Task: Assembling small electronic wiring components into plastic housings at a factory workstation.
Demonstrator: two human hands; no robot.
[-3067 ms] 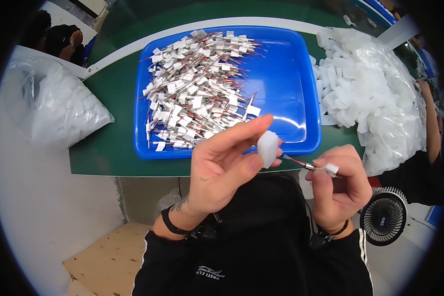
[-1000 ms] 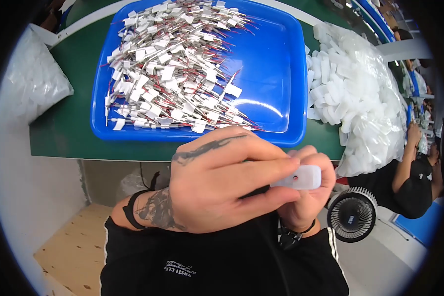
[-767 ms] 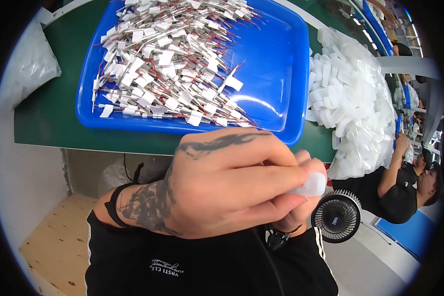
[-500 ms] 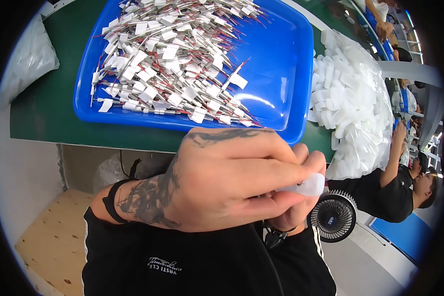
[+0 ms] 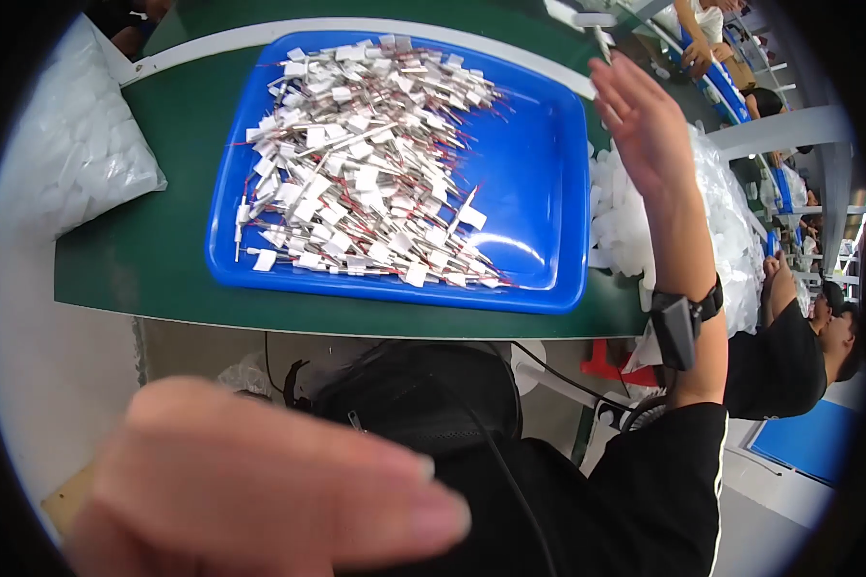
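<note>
Two hands that had been pinched together on a small white piece half a second before were now apart. Up went the right hand, fingers spread and empty, over the far right corner of the blue tray and the heap of white plastic pieces. Close to the lens, the left hand was a blur, grip loose; whether it held anything, I could not tell. Inside the tray lay a pile of small white-tabbed parts with thin red leads, pointing every way on the green table.
</note>
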